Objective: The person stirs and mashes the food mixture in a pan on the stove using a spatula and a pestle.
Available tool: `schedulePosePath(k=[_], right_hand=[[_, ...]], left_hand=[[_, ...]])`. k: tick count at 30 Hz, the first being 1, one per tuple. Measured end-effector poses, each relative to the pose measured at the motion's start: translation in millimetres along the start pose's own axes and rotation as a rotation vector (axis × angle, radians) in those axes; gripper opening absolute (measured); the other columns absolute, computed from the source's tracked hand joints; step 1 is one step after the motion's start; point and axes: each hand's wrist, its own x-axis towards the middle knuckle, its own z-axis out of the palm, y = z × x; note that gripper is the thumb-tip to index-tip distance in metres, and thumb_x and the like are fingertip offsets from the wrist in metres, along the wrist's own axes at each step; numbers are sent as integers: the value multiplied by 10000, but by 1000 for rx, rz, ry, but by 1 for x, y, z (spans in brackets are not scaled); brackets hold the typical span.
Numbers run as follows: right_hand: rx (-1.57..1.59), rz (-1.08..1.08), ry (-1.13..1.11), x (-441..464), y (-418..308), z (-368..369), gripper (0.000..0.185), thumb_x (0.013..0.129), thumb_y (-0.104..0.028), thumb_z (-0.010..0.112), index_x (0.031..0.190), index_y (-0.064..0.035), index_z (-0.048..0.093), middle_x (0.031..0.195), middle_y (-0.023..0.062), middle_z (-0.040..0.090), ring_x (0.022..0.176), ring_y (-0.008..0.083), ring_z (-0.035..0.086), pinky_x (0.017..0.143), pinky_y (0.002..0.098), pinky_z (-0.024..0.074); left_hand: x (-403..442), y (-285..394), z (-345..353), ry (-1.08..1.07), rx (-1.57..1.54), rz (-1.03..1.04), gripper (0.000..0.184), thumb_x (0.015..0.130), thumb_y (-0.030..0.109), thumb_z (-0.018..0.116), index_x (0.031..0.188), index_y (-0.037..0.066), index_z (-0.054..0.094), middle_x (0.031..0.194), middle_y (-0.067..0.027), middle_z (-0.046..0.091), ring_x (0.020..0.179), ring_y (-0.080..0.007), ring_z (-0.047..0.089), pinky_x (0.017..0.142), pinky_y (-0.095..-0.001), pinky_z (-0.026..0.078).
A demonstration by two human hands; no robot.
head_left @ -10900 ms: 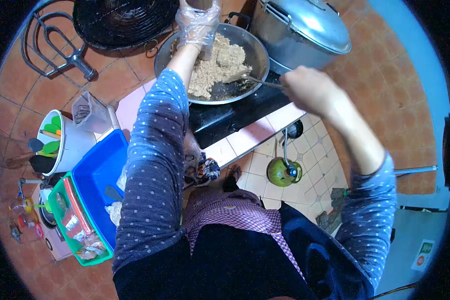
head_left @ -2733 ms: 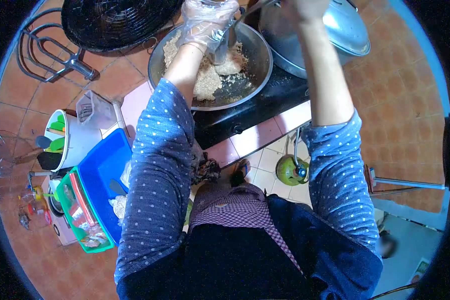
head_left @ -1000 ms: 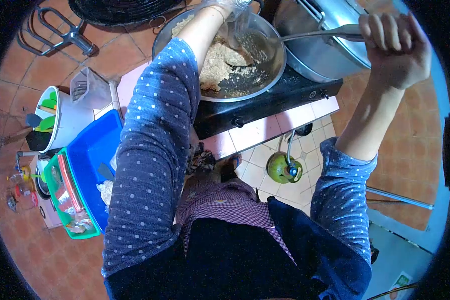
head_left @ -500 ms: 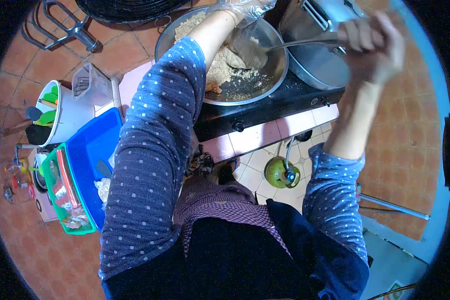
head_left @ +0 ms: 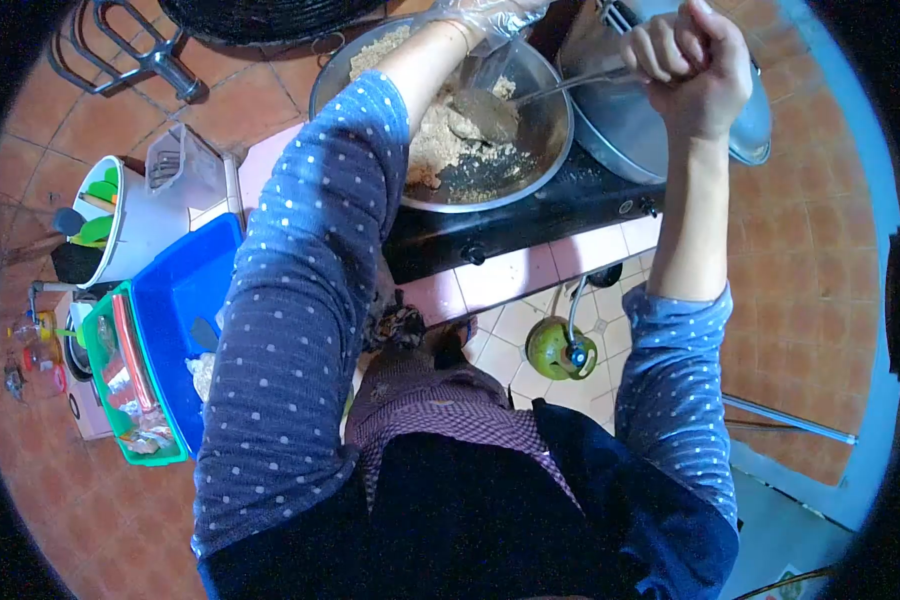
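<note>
Beige mixture (head_left: 433, 146) in pan (head_left: 552, 118), nearer left hand (head_left: 494, 18).

no readable lettering or numbers, what seems a sticker (head_left: 791, 577) at lower right, illegible

orange-brown tiled surfaces (head_left: 790, 270), a paler tiled floor patch (head_left: 510, 345), light-blue edging (head_left: 870, 200) at right

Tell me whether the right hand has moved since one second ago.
Yes. Against the black stove, the right hand, gripping the metal utensil, has shifted leftward in view, closer to the pan.
</note>
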Motion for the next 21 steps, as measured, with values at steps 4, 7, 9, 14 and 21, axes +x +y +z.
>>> schedulePosePath(k=[4, 7, 9, 14, 21], right_hand=[[-88, -232, -275, 0, -33, 9, 571, 1035, -340, 471, 510, -241, 268, 385, -39, 242, 300, 118, 246, 332, 323, 229], [-51, 110, 179, 0, -12, 25, 572, 1036, -365, 476, 521, -226, 267, 424, -48, 217, 344, 143, 271, 366, 317, 273], [108, 5, -56, 4, 13, -4, 575, 1033, -372, 483, 522, -222, 268, 432, -49, 210, 353, 151, 277, 374, 325, 276], [3, -77, -155, 2, -15, 8, 573, 1024, -375, 501, 521, -223, 274, 419, -23, 257, 332, 155, 263, 382, 347, 264], [6, 60, -5, 14, 16, 20, 485, 1009, -379, 528, 608, -192, 330, 459, -36, 280, 367, 144, 274, 412, 308, 278]], left_hand=[[4, 0, -1, -44, -35, 20, 515, 806, 97, 753, 1283, 49, 564, 1073, -67, 686, 956, -162, 670, 846, -321, 542], [5, -4, 0, -31, -57, 48, 549, 812, 99, 750, 1321, 42, 553, 1098, -72, 682, 978, -174, 668, 867, -321, 538], [3, -2, -5, -39, -16, 62, 561, 814, 99, 749, 1334, 38, 548, 1101, -74, 681, 984, -175, 667, 872, -321, 537], [5, -1, 1, -31, -11, 33, 573, 815, 114, 755, 1350, 68, 556, 1111, -64, 694, 1001, -173, 677, 885, -327, 539], [1, 6, -1, -29, -93, -10, 566, 810, 121, 778, 1330, 67, 560, 1106, -71, 699, 998, -168, 678, 865, -331, 548]])
